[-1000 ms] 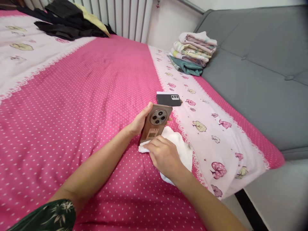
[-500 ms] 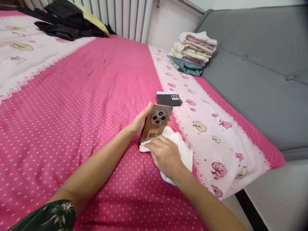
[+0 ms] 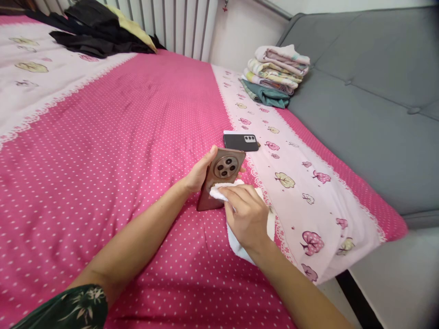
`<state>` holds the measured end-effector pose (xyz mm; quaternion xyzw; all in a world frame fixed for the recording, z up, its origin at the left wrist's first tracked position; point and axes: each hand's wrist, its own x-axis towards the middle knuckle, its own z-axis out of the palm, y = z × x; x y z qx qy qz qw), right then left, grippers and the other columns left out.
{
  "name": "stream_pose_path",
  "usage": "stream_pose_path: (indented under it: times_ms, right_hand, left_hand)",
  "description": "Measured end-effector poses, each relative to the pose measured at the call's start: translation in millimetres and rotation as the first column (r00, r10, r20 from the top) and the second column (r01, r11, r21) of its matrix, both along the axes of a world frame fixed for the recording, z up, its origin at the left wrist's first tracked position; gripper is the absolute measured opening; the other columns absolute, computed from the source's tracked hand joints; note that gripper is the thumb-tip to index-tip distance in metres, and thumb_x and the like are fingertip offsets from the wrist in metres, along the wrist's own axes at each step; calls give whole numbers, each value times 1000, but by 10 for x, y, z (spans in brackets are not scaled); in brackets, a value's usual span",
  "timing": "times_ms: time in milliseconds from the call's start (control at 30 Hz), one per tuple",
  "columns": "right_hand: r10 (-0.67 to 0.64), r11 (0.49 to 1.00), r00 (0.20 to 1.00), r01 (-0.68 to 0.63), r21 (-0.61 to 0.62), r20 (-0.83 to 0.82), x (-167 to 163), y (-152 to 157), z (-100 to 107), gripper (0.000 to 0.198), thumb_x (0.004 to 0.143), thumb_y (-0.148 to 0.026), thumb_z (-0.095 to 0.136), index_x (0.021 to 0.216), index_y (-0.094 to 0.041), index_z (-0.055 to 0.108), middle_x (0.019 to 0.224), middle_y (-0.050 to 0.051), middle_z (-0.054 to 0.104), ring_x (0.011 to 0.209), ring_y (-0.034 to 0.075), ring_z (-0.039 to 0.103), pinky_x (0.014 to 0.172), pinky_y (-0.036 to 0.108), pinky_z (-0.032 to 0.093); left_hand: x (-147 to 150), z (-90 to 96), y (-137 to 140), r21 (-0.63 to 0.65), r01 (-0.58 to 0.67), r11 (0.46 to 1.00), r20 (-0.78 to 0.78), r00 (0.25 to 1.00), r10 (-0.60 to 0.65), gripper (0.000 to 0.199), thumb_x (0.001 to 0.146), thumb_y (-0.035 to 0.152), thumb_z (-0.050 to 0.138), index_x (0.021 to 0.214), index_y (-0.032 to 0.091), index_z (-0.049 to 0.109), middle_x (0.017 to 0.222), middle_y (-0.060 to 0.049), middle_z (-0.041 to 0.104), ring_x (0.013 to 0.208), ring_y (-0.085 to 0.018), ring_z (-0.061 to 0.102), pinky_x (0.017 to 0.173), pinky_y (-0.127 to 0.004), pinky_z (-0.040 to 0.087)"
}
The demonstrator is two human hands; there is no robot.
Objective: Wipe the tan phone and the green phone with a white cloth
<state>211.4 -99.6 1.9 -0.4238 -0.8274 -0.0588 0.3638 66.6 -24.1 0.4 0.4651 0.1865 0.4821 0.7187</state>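
My left hand [image 3: 200, 172] grips a brown-gold smartphone [image 3: 205, 197] by its sides, thumb along the left edge and fingertips showing at the right. The phone is tilted up with its back towards me, and a round camera block with several lenses sits near its top. In my right hand [image 3: 247, 212] is a bunched white cloth [image 3: 236, 244], pinched in the fingers and pressed against the middle of the phone's back. The rest of the cloth hangs below that hand onto the bed. The label on the phone's back is covered by the cloth.
Just beyond the held phone lies a black phone [image 3: 236, 141], back side up, on the pink dotted bedspread [image 3: 164, 114]. Folded clothes [image 3: 279, 68] are stacked against the grey headboard [image 3: 363, 105]. Dark clothes [image 3: 92, 27] lie at the far left, before a white radiator [image 3: 178, 27].
My right hand has moved the cloth from the phone's lower edge up and to the right, onto the middle of its back. The left hand and the phone stay nearly still.
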Motion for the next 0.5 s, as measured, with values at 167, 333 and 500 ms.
stream_pose_path:
  times_ms: [167,333,500]
  right_hand:
    - [44,998,998,-43,-42,40,-22,-16,0,27,91,-8,52,101,-20,74,96,2,76,89,20,63,79,33,52]
    - [166,975,975,-139,-175,149,-34,-29,-31,28,90,-7,52,103,-19,73,96,4,75,90,20,61,79,32,50]
    - [266,914,899,-120,-388,348,-48,-35,-59,28,86,-5,57,100,-21,74,89,3,73,88,20,59,77,32,48]
  left_hand:
    - [-6,18,-5,-5,5,1000,3,1000,-5,87,76,84,43,109,8,68,97,-17,73,79,-22,69,73,-33,53]
    - [-10,29,-18,-28,1,1000,-6,1000,-1,86,76,83,44,111,9,68,98,-17,74,78,-22,69,71,-33,53]
    - [-7,24,-16,-8,-12,1000,-9,1000,12,84,74,84,46,107,10,70,95,-16,74,79,-23,69,73,-34,53]
